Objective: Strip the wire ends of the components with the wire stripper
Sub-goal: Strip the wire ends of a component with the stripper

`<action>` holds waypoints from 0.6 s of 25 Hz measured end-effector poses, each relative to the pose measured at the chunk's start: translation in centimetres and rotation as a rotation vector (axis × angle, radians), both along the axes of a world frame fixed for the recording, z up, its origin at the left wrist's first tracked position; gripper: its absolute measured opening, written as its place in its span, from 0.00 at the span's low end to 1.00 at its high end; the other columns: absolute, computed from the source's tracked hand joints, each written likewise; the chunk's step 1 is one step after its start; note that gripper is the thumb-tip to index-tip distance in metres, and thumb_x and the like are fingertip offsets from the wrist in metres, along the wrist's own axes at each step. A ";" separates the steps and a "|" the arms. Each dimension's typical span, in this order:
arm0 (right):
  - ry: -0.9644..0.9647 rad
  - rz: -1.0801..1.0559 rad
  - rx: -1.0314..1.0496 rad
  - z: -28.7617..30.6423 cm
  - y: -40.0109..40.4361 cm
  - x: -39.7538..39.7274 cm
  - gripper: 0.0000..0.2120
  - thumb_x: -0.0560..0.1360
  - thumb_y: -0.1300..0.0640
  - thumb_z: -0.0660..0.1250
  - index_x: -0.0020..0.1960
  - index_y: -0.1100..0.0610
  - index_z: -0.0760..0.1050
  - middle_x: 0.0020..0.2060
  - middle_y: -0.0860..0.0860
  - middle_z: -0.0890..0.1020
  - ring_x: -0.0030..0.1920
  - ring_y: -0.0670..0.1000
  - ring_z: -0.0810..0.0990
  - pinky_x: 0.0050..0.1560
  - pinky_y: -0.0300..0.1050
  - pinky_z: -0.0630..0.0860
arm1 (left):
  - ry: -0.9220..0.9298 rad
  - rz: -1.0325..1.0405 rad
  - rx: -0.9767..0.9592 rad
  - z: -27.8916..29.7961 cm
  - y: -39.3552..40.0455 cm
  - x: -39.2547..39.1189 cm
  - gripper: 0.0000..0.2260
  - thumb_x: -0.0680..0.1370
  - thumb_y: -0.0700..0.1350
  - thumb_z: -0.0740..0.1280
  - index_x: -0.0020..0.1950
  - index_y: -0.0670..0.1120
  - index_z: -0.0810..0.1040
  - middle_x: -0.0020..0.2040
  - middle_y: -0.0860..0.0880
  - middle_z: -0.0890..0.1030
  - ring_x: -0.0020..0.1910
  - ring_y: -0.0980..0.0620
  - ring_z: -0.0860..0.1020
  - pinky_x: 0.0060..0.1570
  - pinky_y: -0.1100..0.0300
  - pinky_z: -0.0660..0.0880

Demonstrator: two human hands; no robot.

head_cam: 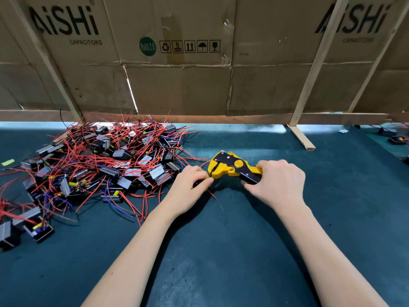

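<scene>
A yellow and black wire stripper (230, 166) lies in mid-table, its jaws pointing left. My right hand (278, 182) grips its handles. My left hand (190, 185) pinches a small dark component with red wires, mostly hidden under the fingers, right at the stripper's jaws. A red wire end (212, 194) trails below the fingers, and another red wire arcs up toward the pile. A big pile of components with red, blue and black wires (99, 165) covers the left half of the table.
The dark green table mat (221, 251) spreads under both forearms. A cardboard wall on a wooden frame (301, 138) closes the back. A few more components (396, 139) sit at the far right edge. A yellow tape scrap (7, 162) lies at the far left.
</scene>
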State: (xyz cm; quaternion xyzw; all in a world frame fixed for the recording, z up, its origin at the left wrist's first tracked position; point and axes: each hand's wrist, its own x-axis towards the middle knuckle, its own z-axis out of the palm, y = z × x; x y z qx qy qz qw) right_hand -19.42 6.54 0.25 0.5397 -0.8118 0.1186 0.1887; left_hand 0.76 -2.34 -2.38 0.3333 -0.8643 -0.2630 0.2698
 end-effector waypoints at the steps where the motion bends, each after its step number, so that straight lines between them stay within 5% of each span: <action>1: 0.019 0.012 -0.014 -0.2 -0.1 0.0 0.20 0.66 0.36 0.70 0.39 0.52 0.70 0.33 0.48 0.72 0.37 0.55 0.71 0.35 0.45 0.59 | -0.020 0.013 -0.053 -0.1 0.0 0.2 0.10 0.79 0.46 0.68 0.39 0.45 0.77 0.47 0.49 0.79 0.53 0.47 0.72 0.57 0.53 0.67; 4: 0.011 -0.033 -0.123 -0.4 0.1 -0.8 0.23 0.65 0.38 0.72 0.46 0.56 0.73 0.40 0.52 0.77 0.43 0.58 0.75 0.44 0.49 0.60 | -0.147 0.102 -0.281 -0.7 -0.2 1.1 0.15 0.73 0.57 0.73 0.53 0.47 0.80 0.57 0.52 0.77 0.58 0.49 0.70 0.61 0.53 0.66; 10: -0.152 -0.130 -0.310 0.1 0.4 -2.2 0.24 0.63 0.39 0.75 0.46 0.57 0.75 0.39 0.53 0.77 0.43 0.59 0.76 0.44 0.49 0.59 | 0.017 0.229 -0.102 -0.2 1.2 0.3 0.19 0.69 0.56 0.77 0.56 0.50 0.78 0.53 0.51 0.72 0.47 0.55 0.75 0.54 0.56 0.75; 13: -0.271 -0.137 -0.346 0.7 0.5 -1.9 0.24 0.64 0.38 0.75 0.48 0.55 0.75 0.41 0.51 0.78 0.47 0.58 0.77 0.47 0.50 0.64 | 0.266 -0.063 0.274 -0.1 3.2 -1.8 0.43 0.68 0.50 0.79 0.77 0.56 0.59 0.72 0.56 0.65 0.61 0.65 0.74 0.59 0.69 0.72; 15: -0.410 -0.090 -0.422 1.3 0.7 -1.6 0.22 0.64 0.38 0.75 0.47 0.52 0.75 0.41 0.48 0.79 0.46 0.55 0.78 0.49 0.50 0.69 | 0.166 -0.152 0.206 0.1 3.0 -1.8 0.48 0.72 0.49 0.76 0.80 0.55 0.46 0.77 0.59 0.55 0.73 0.64 0.64 0.70 0.69 0.63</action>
